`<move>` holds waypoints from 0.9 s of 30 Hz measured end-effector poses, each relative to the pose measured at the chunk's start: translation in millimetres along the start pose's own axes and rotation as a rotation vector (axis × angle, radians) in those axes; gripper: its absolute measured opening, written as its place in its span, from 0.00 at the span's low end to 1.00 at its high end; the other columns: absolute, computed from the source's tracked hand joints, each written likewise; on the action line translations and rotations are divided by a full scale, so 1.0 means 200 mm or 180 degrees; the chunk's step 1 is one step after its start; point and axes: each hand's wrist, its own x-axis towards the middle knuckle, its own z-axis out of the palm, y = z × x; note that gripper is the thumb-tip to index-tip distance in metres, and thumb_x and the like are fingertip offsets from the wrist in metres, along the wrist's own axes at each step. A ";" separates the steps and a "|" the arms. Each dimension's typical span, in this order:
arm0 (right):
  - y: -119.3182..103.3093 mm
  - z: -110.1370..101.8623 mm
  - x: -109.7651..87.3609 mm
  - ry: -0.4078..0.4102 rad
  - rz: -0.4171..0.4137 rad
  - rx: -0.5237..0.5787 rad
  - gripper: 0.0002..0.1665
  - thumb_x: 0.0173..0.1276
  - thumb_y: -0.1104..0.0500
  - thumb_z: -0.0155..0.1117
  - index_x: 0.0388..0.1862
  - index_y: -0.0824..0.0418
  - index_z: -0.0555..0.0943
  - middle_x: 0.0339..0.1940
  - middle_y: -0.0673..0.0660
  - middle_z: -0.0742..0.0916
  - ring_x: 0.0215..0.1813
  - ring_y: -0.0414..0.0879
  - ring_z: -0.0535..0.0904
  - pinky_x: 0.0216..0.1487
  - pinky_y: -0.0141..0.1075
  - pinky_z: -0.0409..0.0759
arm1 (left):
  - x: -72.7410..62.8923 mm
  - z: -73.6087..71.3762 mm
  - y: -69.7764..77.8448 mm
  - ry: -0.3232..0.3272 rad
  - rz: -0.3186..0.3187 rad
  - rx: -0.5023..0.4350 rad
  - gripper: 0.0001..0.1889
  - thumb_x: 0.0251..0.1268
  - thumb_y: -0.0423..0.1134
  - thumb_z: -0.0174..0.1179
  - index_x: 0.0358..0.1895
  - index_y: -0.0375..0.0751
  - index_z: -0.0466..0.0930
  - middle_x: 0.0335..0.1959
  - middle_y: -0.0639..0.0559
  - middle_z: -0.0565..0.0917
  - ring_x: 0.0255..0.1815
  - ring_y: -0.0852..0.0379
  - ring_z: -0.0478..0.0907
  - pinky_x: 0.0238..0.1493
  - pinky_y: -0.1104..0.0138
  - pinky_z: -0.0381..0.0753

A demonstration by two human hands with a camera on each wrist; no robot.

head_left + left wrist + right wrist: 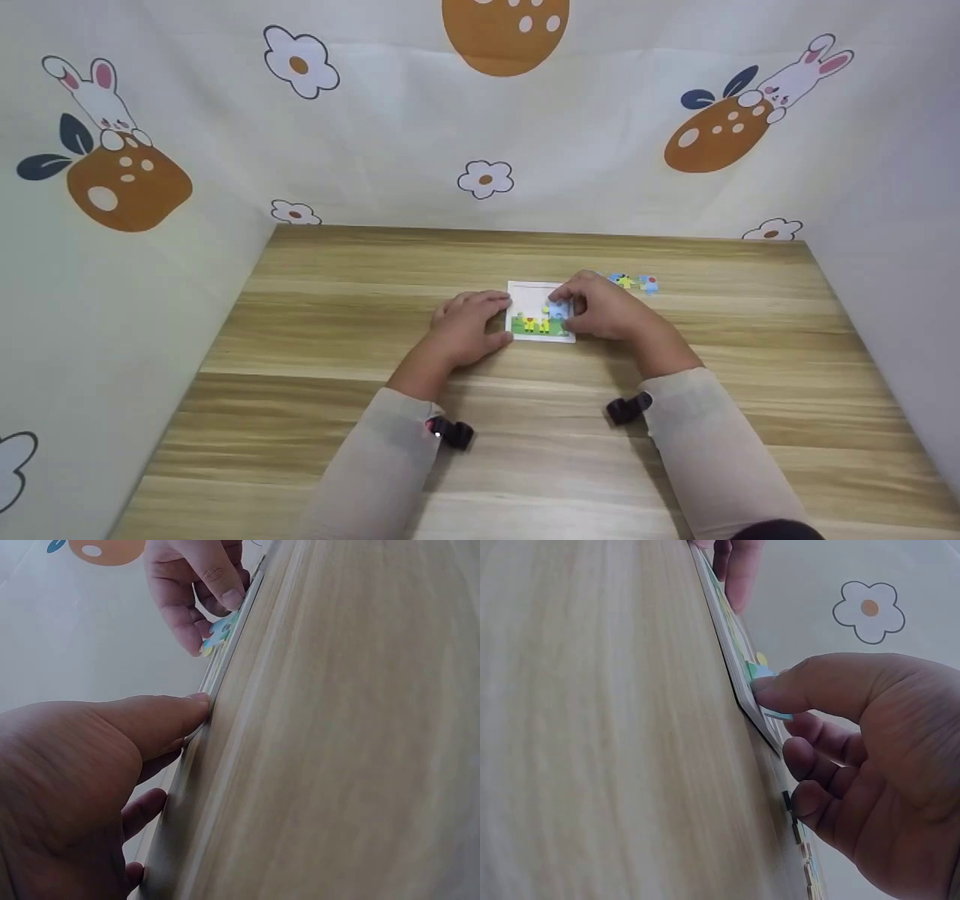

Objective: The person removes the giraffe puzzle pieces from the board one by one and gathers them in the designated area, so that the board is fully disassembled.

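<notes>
A small square puzzle board [526,295] with a white frame lies on the wooden table, its lower part filled with green and yellow picture pieces. Along its left edge my left hand [469,326] holds the board, thumb near the front corner and forefinger farther back. My right hand [604,306] is over the board's right side, pinching a blue puzzle piece [762,670] between thumb and forefinger. That piece sits tilted at the board's surface in the right wrist view. Its far edge is hidden by the fingers.
Several loose puzzle pieces [649,283] lie beyond the right hand, partly covered by it. A patterned cloth wall [390,150] rises behind the wooden table [360,300] and at both sides. Each sleeve carries a small black wrist camera [628,409].
</notes>
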 end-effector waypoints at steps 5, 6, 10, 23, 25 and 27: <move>-0.01 0.00 0.00 -0.0001 0.0010 -0.0047 0.22 0.66 0.66 0.75 0.59 0.57 0.89 0.48 0.58 0.83 0.46 0.48 0.77 0.51 0.39 0.76 | 0.00 0.00 0.00 0.0003 0.0013 -0.0005 0.33 0.76 0.57 0.65 0.81 0.62 0.70 0.84 0.66 0.67 0.88 0.48 0.56 0.85 0.37 0.49; -0.01 0.00 0.00 0.0005 0.0000 -0.0062 0.22 0.66 0.66 0.75 0.60 0.58 0.89 0.48 0.58 0.83 0.46 0.48 0.76 0.51 0.39 0.76 | 0.00 0.00 0.00 0.0003 0.0019 -0.0005 0.33 0.76 0.57 0.65 0.81 0.62 0.70 0.84 0.66 0.67 0.88 0.48 0.56 0.84 0.37 0.49; -0.01 0.00 0.00 0.0021 -0.0046 -0.0120 0.23 0.67 0.66 0.72 0.61 0.59 0.89 0.49 0.58 0.84 0.47 0.48 0.76 0.52 0.39 0.75 | 0.00 0.01 -0.01 0.0012 0.0037 -0.0008 0.33 0.76 0.57 0.65 0.81 0.62 0.70 0.84 0.65 0.67 0.88 0.48 0.57 0.84 0.37 0.50; 0.08 -0.14 -0.07 0.0221 0.0251 0.0219 0.27 0.69 0.62 0.73 0.67 0.54 0.86 0.59 0.56 0.86 0.56 0.52 0.81 0.58 0.44 0.80 | 0.00 0.01 -0.01 0.0001 0.0008 -0.0004 0.34 0.75 0.58 0.65 0.81 0.62 0.70 0.85 0.65 0.66 0.88 0.48 0.56 0.85 0.38 0.49; 0.12 -0.19 -0.10 0.0266 0.0346 0.0287 0.27 0.68 0.62 0.72 0.67 0.53 0.86 0.59 0.56 0.87 0.57 0.53 0.81 0.56 0.43 0.81 | 0.00 0.01 -0.01 0.0003 0.0009 -0.0013 0.34 0.75 0.58 0.65 0.81 0.62 0.69 0.85 0.65 0.66 0.88 0.48 0.56 0.85 0.38 0.49; 0.16 -0.23 -0.14 0.0305 0.0420 0.0338 0.27 0.68 0.63 0.72 0.66 0.54 0.86 0.59 0.57 0.87 0.56 0.53 0.82 0.53 0.39 0.82 | 0.00 0.01 -0.01 0.0003 0.0014 -0.0017 0.34 0.75 0.58 0.65 0.81 0.62 0.69 0.85 0.65 0.66 0.88 0.48 0.56 0.85 0.38 0.49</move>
